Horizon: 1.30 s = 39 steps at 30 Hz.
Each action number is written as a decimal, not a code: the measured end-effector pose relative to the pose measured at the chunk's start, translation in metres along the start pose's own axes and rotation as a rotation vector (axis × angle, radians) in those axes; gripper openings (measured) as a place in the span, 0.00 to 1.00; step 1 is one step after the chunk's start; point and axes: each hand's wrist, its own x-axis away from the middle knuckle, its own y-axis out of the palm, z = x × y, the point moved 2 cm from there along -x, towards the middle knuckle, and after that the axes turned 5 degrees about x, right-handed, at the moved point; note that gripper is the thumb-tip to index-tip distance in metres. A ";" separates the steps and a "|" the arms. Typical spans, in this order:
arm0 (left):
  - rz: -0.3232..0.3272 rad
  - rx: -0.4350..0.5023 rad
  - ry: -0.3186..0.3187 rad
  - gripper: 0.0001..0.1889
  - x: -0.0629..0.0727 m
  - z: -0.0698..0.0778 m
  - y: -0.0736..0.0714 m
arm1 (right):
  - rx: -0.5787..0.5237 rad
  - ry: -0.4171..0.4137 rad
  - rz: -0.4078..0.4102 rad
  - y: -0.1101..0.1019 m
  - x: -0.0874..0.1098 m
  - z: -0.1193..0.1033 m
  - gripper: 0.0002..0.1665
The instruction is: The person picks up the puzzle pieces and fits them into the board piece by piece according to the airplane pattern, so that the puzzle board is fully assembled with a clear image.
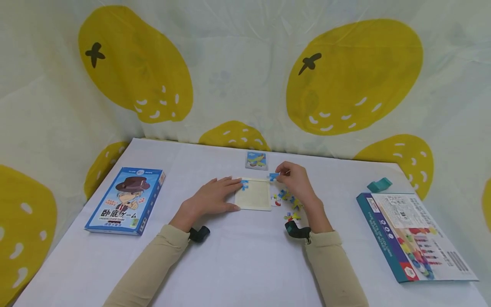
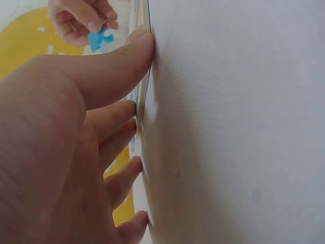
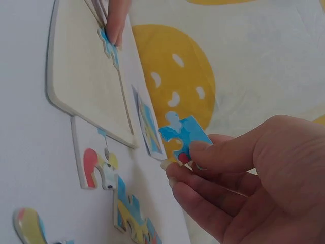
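A shallow wooden puzzle tray [image 1: 252, 198] lies mid-table. One blue jigsaw piece [image 1: 244, 185] sits in its far left corner, partly under the fingertips of my left hand [image 1: 215, 196]. That hand rests along the tray's left side, fingers extended, its thumb [image 2: 114, 68] against the edge. Above the tray's far right corner, my right hand [image 1: 297, 181] pinches another blue jigsaw piece [image 3: 185, 134] with a small red spot, between thumb and fingers. Several loose pieces [image 1: 284, 195] lie right of the tray, some hidden by the right arm.
Beyond the tray lies a small picture card [image 1: 256, 160] showing a yellow plane on blue. A blue game box [image 1: 124, 200] stands at the left. At the right are a flat toy box [image 1: 418, 238] and a teal object [image 1: 379, 185]. A patterned curtain [image 1: 238, 76] hangs behind the table.
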 end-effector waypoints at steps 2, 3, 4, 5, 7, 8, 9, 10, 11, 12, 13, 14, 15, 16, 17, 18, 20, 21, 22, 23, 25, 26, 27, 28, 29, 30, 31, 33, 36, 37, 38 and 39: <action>0.002 0.001 -0.001 0.41 0.000 0.000 0.000 | 0.001 -0.004 -0.008 0.003 -0.001 -0.001 0.06; 0.003 0.002 0.000 0.41 0.000 0.000 0.000 | 0.006 -0.005 -0.011 0.005 -0.001 -0.002 0.06; 0.003 0.004 0.000 0.41 0.000 0.000 0.000 | 0.010 -0.008 -0.015 0.008 -0.002 -0.002 0.06; 0.003 0.004 0.000 0.41 0.000 0.000 -0.001 | 0.014 -0.008 -0.019 0.010 -0.002 -0.003 0.06; 0.003 0.002 -0.001 0.41 0.000 0.000 -0.001 | 0.020 -0.002 -0.030 0.015 -0.003 -0.004 0.05; 0.003 0.000 -0.002 0.41 0.000 0.000 -0.001 | 0.023 -0.005 -0.035 0.017 -0.004 -0.004 0.05; 0.002 -0.001 -0.004 0.41 0.000 -0.001 -0.001 | 0.024 -0.003 -0.041 0.019 -0.004 -0.004 0.05; -0.001 -0.002 -0.006 0.41 0.000 -0.001 -0.001 | 0.021 -0.004 -0.048 0.022 -0.004 -0.005 0.05; -0.002 -0.004 -0.006 0.41 -0.001 -0.001 -0.001 | 0.018 -0.002 -0.054 0.024 -0.004 -0.006 0.05; -0.002 -0.002 -0.005 0.41 -0.001 0.000 -0.001 | 0.015 -0.002 -0.062 0.027 -0.004 -0.006 0.05; -0.003 -0.002 -0.003 0.41 -0.001 0.000 -0.001 | 0.012 -0.006 -0.068 0.029 -0.004 -0.007 0.05; -0.004 0.001 0.000 0.41 -0.001 0.000 -0.001 | 0.006 -0.005 -0.077 0.031 -0.004 -0.008 0.05; -0.006 0.003 0.003 0.41 -0.001 0.001 -0.002 | 0.001 -0.007 -0.083 0.034 -0.004 -0.009 0.05; -0.006 0.003 0.007 0.41 -0.001 0.001 -0.002 | -0.005 -0.012 -0.085 0.036 -0.004 -0.010 0.05; -0.006 0.003 0.010 0.41 -0.001 0.001 -0.003 | -0.011 -0.014 -0.085 0.039 -0.004 -0.011 0.05; -0.006 0.004 0.013 0.41 0.000 0.002 -0.003 | -0.016 -0.017 -0.085 0.041 -0.005 -0.013 0.05; -0.008 0.007 0.014 0.41 0.000 0.002 -0.004 | -0.023 -0.018 -0.084 0.044 -0.004 -0.015 0.04; -0.007 0.007 0.013 0.41 0.000 0.002 -0.004 | -0.025 -0.020 -0.079 0.046 -0.005 -0.017 0.04; -0.007 0.007 0.011 0.41 0.000 0.002 -0.004 | -0.027 -0.016 -0.075 0.047 -0.005 -0.017 0.04; -0.006 0.007 0.009 0.41 0.000 0.002 -0.003 | -0.024 -0.014 -0.071 0.048 -0.005 -0.018 0.04; -0.004 0.007 0.006 0.41 0.000 0.002 -0.003 | -0.023 -0.011 -0.063 0.051 -0.004 -0.020 0.04; -0.002 0.006 0.005 0.41 0.000 0.002 -0.003 | -0.020 -0.012 -0.059 0.052 -0.004 -0.020 0.05; -0.001 0.001 0.004 0.41 0.000 0.002 -0.002 | -0.015 -0.014 -0.053 0.053 -0.005 -0.021 0.05; 0.001 -0.003 0.004 0.41 0.000 0.002 -0.002 | -0.007 -0.017 -0.049 0.055 -0.005 -0.021 0.04; 0.003 -0.009 0.003 0.41 0.000 0.001 -0.001 | 0.001 -0.019 -0.047 0.056 -0.004 -0.022 0.04; 0.006 -0.012 0.003 0.41 0.000 0.001 -0.001 | 0.004 -0.018 -0.046 0.057 -0.005 -0.023 0.04; 0.008 -0.015 0.004 0.41 0.000 0.000 0.000 | 0.012 -0.017 -0.047 0.058 -0.004 -0.023 0.04; 0.005 -0.024 -0.002 0.41 -0.001 -0.001 0.001 | 0.026 -0.009 -0.053 0.059 -0.004 -0.024 0.05; -0.001 -0.025 -0.008 0.41 -0.002 -0.002 0.001 | 0.050 0.002 -0.065 0.061 -0.004 -0.025 0.06; 0.000 -0.024 -0.009 0.41 -0.002 -0.002 0.002 | 0.061 0.003 -0.071 0.061 -0.004 -0.025 0.06; -0.002 -0.026 -0.010 0.41 -0.002 -0.002 0.002 | 0.068 0.004 -0.075 0.061 -0.004 -0.025 0.07; 0.002 -0.023 -0.008 0.41 -0.002 -0.003 0.002 | 0.074 0.004 -0.079 0.062 -0.004 -0.025 0.07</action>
